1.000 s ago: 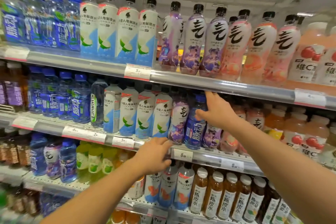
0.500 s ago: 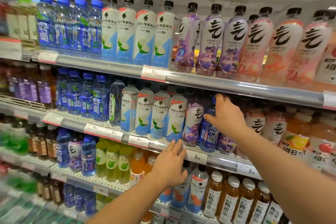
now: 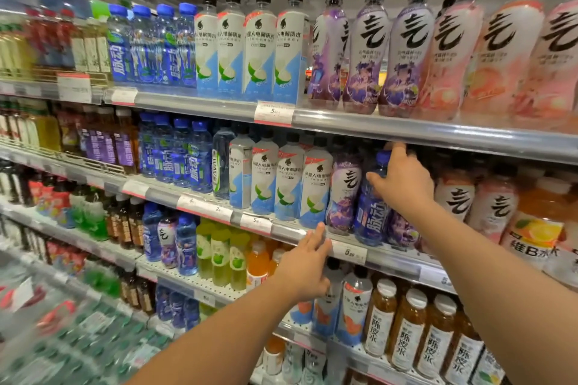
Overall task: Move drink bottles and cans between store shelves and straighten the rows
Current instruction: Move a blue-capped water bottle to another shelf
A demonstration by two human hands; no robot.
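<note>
A blue bottle with a blue cap [image 3: 370, 222] stands at the front of the second shelf [image 3: 391, 259], between purple-labelled bottles [image 3: 342, 194]. My right hand [image 3: 402, 180] reaches under the shelf above and wraps around this blue bottle's neck and shoulder, with the thumb in front and the fingers behind. My left hand [image 3: 305, 266] hovers with fingers apart just below the second shelf's price rail, holding nothing. A matching row of blue bottles [image 3: 175, 153] stands further left on the same shelf.
White-and-blue bottles [image 3: 286, 184] fill the shelf left of the purple ones; pink bottles [image 3: 491, 206] stand to the right. The top shelf [image 3: 406, 130] hangs low over my right hand. Amber bottles [image 3: 406, 331] and green bottles [image 3: 219, 256] sit on the shelf below.
My left hand has risen to the second shelf's rail and spread its fingers. My right hand stays on the blue bottle. The view has swung left.
</note>
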